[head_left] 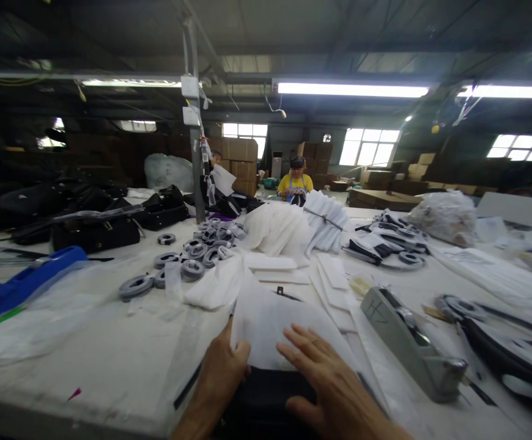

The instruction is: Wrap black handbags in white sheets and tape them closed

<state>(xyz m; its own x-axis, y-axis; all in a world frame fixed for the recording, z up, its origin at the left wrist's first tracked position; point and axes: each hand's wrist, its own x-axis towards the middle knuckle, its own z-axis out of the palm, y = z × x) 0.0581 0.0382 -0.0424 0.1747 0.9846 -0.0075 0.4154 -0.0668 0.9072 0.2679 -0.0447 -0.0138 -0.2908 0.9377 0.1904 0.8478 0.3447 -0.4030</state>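
Observation:
A white fabric sheet lies over a black item at the near edge of the white table. My left hand grips the sheet's left edge, thumb on top of it. My right hand lies flat on the sheet with its fingers stretched out and the thumb on the black item.
A grey tape dispenser stands just right of my hands. Further back lie folded white pieces, several grey rolled straps, black bags and a blue tool. A person in a yellow top works at the far end.

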